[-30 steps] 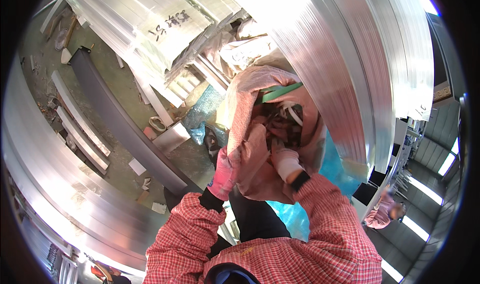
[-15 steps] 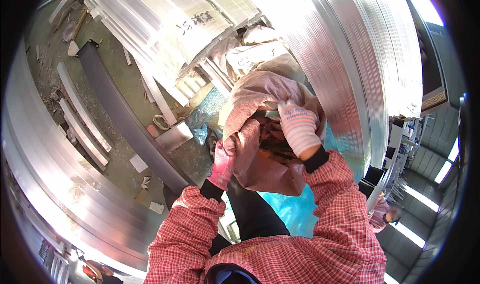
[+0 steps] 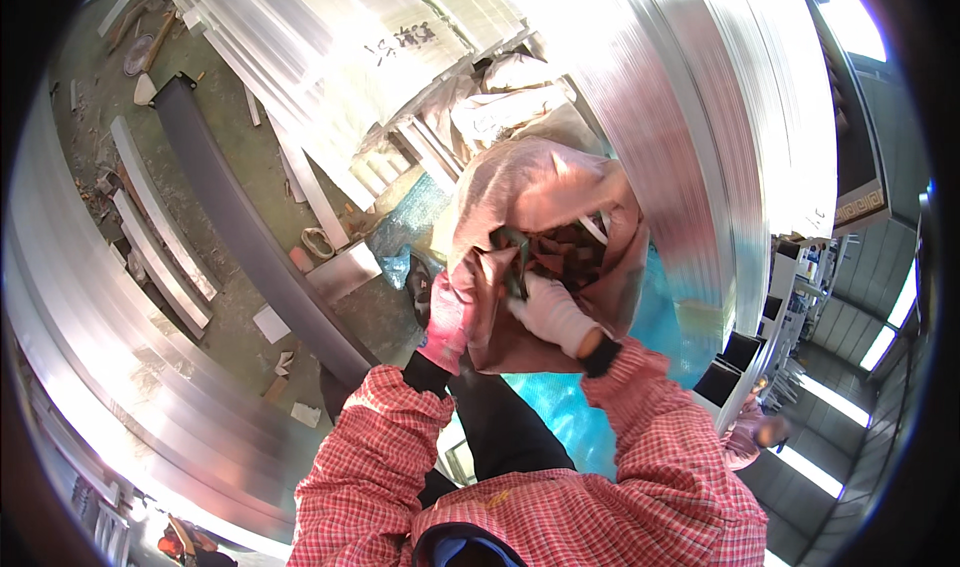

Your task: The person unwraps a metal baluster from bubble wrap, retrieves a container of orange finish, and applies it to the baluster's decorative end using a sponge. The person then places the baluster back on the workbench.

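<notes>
A brownish-pink cloth sack [image 3: 545,182] stands before me with its mouth spread wide. Small dark brown pieces [image 3: 570,257] fill the inside. My left hand [image 3: 448,312], in a pink glove, is closed on the sack's near left rim. My right hand [image 3: 553,312], in a pale striped glove, is at the mouth, slightly blurred. Its fingers close around a dark green strip [image 3: 516,285], whose full shape is hidden by folds and the glove. A thin whitish piece [image 3: 595,229] shows at the far right inside the mouth.
Stacked silvery profiles [image 3: 690,147] rise close on the right, and wrapped ones [image 3: 330,57] lie ahead. A long dark grey profile [image 3: 240,217] curves along the left. Blue sheeting [image 3: 565,412] lies under the sack. Offcuts litter the floor. Another person [image 3: 750,432] is far right.
My right hand has moved left and toward me, from the far side of the sack's mouth to near my left hand, with the green strip. The mouth now shows more of the contents.
</notes>
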Action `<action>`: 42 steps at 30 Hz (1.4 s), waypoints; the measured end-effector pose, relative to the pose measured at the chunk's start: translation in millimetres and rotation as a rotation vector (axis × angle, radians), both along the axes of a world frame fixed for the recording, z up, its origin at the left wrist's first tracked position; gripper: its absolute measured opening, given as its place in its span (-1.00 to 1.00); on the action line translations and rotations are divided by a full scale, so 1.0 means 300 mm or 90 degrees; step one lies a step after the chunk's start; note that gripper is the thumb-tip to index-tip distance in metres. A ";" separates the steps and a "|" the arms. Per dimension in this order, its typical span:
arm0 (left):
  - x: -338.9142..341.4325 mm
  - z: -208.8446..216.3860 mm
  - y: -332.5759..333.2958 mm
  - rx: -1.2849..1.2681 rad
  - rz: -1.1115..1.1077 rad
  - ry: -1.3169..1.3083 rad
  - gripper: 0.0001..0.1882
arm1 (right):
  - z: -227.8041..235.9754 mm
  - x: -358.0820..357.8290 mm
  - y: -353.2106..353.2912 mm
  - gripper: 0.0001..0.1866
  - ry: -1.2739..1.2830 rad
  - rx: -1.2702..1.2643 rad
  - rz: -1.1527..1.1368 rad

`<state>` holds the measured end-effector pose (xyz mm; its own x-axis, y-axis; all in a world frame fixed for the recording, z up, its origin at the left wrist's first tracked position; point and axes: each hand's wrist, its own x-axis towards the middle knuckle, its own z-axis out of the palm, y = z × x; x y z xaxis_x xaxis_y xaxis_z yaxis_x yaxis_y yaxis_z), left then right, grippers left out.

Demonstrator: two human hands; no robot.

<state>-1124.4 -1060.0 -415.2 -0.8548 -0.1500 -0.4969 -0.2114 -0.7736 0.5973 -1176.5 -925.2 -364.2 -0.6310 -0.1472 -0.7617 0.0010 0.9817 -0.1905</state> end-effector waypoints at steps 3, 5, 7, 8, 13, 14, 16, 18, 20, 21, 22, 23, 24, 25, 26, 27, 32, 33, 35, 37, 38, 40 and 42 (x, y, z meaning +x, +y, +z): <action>0.018 0.012 0.051 0.051 -0.013 0.011 -0.77 | -0.288 -0.042 0.073 -0.53 0.053 0.064 -0.015; 0.029 0.034 0.059 -0.028 -0.139 -0.002 -0.76 | -0.410 -0.102 0.085 -0.54 0.019 0.135 0.059; 0.051 -0.005 0.087 -0.054 -0.153 0.041 -0.77 | -0.509 -0.182 0.088 -0.55 0.012 0.191 0.133; 0.046 0.001 0.090 -0.067 -0.152 0.049 -0.80 | -0.540 -0.206 0.103 -0.56 0.016 0.214 0.150; 0.038 0.077 0.031 0.072 -0.123 -0.065 -0.82 | -0.663 -0.395 0.228 -0.58 0.056 0.278 0.184; 0.006 0.087 0.024 -0.006 -0.138 -0.022 -0.81 | -0.681 -0.449 0.256 -0.59 0.067 0.285 0.179; -0.075 0.070 0.033 -0.028 -0.125 -0.026 -0.72 | -0.695 -0.503 0.270 -0.60 0.081 0.284 0.177; -0.205 0.026 0.030 0.024 -0.073 -0.036 -0.65 | -0.695 -0.534 0.254 -0.60 0.085 0.277 0.189; -0.317 0.018 -0.003 0.005 -0.022 0.012 -0.68 | -0.698 -0.544 0.174 -0.61 0.089 0.241 0.222; -0.370 0.031 -0.006 0.010 -0.023 0.039 -0.70 | -0.667 -0.543 0.176 -0.62 0.092 0.248 0.217; -0.396 0.025 -0.022 -0.006 -0.040 0.035 -0.74 | -0.639 -0.544 0.153 -0.62 0.096 0.241 0.222; -0.407 0.022 -0.038 -0.040 -0.048 0.052 -0.70 | -0.604 -0.541 0.134 -0.62 0.101 0.233 0.223; -0.411 0.028 -0.050 -0.075 -0.033 0.063 -0.67 | -0.585 -0.535 0.090 -0.63 0.100 0.218 0.235; -0.411 0.037 -0.066 -0.112 -0.016 0.074 -0.64 | -0.560 -0.537 0.050 -0.63 0.105 0.205 0.246; -0.405 0.046 -0.087 -0.088 -0.006 0.058 -0.53 | -0.535 -0.544 0.005 -0.63 0.111 0.192 0.258; -0.401 0.057 -0.099 -0.122 -0.018 0.059 -0.50 | -0.491 -0.542 -0.003 -0.63 0.120 0.192 0.257; -0.255 0.044 -0.233 -0.294 -0.031 0.027 -0.50 | -0.315 -0.509 -0.104 -0.64 0.177 0.163 0.264; -0.213 0.076 -0.266 -0.276 -0.029 -0.008 -0.50 | -0.278 -0.486 -0.110 -0.64 0.191 0.157 0.259; -0.098 0.110 -0.350 -0.305 -0.083 -0.077 -0.61 | -0.183 -0.423 -0.116 -0.65 0.227 0.135 0.243; 0.049 0.129 -0.424 -0.322 -0.091 -0.112 -0.68 | -0.061 -0.336 -0.103 -0.65 0.270 0.117 0.218; 0.124 0.161 -0.471 -0.361 -0.123 -0.168 -0.72 | 0.010 -0.286 -0.101 -0.65 0.298 0.100 0.197; 0.307 0.173 -0.547 -0.386 -0.138 -0.228 -0.76 | 0.179 -0.163 -0.079 -0.65 0.366 0.076 0.144; 0.478 0.187 -0.632 -0.365 -0.156 -0.270 -0.73 | 0.347 -0.033 -0.066 -0.64 0.417 0.056 0.075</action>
